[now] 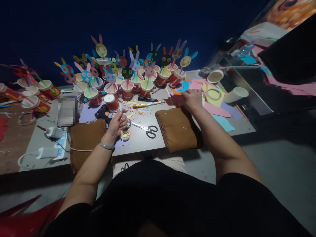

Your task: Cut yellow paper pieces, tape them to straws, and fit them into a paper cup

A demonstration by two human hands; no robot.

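White stick (122,137) looks light, best grabbed mid-length; left hand (118,123) has it, right hand (193,100), one o'clock, grip unclear tbh.

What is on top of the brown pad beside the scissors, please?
A pale sliver lies on the brown pad; the right forearm may hide its edge; anything underneath is covered.

Cups (127,89) line the bench's (145,144) back edge. Nearer its front edge, scissors (146,128) lie between two cloths (179,129), right of a stick (122,139) in the left hand (117,123). A tape roll (214,99) rests on paper (211,103) toward the right edge.
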